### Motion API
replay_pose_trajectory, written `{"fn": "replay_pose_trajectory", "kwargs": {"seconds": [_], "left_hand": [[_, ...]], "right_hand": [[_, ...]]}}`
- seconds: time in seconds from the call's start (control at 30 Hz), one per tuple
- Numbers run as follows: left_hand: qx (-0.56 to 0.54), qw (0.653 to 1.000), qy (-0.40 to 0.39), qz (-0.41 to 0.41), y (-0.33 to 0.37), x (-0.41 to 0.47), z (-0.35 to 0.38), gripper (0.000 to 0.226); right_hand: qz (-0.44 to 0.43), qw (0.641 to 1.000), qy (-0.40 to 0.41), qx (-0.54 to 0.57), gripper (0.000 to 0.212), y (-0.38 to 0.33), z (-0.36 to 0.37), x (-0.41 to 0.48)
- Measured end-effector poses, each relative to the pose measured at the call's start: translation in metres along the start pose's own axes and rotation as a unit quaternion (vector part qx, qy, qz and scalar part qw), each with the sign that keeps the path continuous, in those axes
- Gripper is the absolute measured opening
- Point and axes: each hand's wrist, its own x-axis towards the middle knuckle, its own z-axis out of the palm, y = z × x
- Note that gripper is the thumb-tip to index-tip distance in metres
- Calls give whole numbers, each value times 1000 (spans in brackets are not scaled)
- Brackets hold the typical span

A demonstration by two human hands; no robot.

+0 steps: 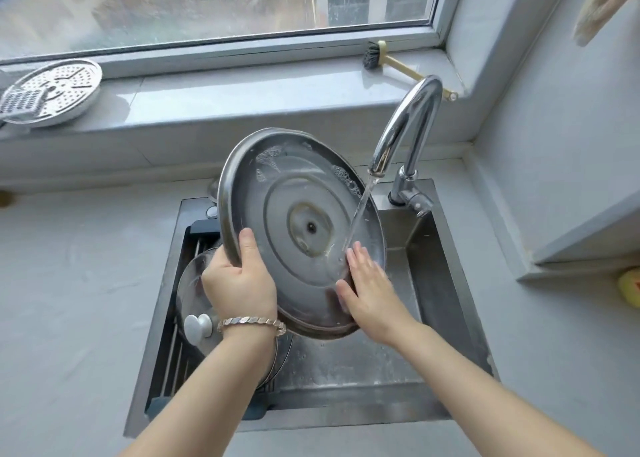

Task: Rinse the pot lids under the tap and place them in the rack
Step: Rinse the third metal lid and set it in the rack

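A large steel pot lid [277,200] is held tilted over the sink, its inner side facing me, with soap suds near its upper rim. My left hand [240,280] grips its left rim, thumb on the inside. My right hand [367,287] lies flat with straight fingers on the lid's lower right part. Water runs from the chrome tap [405,134] onto the lid beside my right fingers. A glass lid [194,283] with a white knob [198,325] lies on the rack [180,356] over the sink's left side, partly hidden by my left arm.
The steel sink [346,359] is set in a grey counter. On the windowsill sit a perforated steamer plate [65,86] with a grater [24,101] at the left and a dish brush [375,56] at the right. A yellow object [630,288] lies at the right edge.
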Motion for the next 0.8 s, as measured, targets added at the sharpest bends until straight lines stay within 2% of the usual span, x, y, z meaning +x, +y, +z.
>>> {"fn": "replay_pose_trajectory", "kwargs": {"seconds": [0.07, 0.2, 0.23, 0.27, 0.33, 0.37, 0.5, 0.53, 0.6, 0.67, 0.8], "left_hand": [[13, 1000, 4, -16, -1, -3, 2, 41], [44, 999, -1, -14, -1, -9, 4, 29], [38, 999, -2, -16, -1, -9, 3, 30], [31, 999, -2, -20, -3, -8, 3, 31], [25, 999, -5, -29, -6, -7, 3, 33], [21, 999, -11, -35, -7, -8, 4, 33], [14, 997, -48, -60, -12, -7, 7, 35], [21, 996, -57, -60, -13, -6, 6, 35], [31, 995, -80, -55, -15, -6, 3, 38], [45, 993, -101, -51, -18, -9, 0, 39], [51, 989, -121, -74, -26, -16, -3, 35]], "right_hand": [[7, 1000, -22, -3, 69, -14, -1, -4], [-146, 987, -55, 26, 69, -42, 4, -24], [-140, 989, -48, 15, 71, -34, 2, -20], [-97, 995, -39, 0, 72, -23, -1, -13], [48, 999, -20, -12, 71, -4, -10, -4], [83, 996, -25, -9, 72, 0, -11, -3], [-26, 998, -57, -14, 73, -18, -2, -13], [-12, 999, -35, -19, 72, -12, -2, -10], [77, 995, 31, -47, 71, 12, -7, 5], [147, 984, 59, -78, 72, 33, -16, 19], [148, 982, 93, -78, 72, 31, -21, 40]]}}
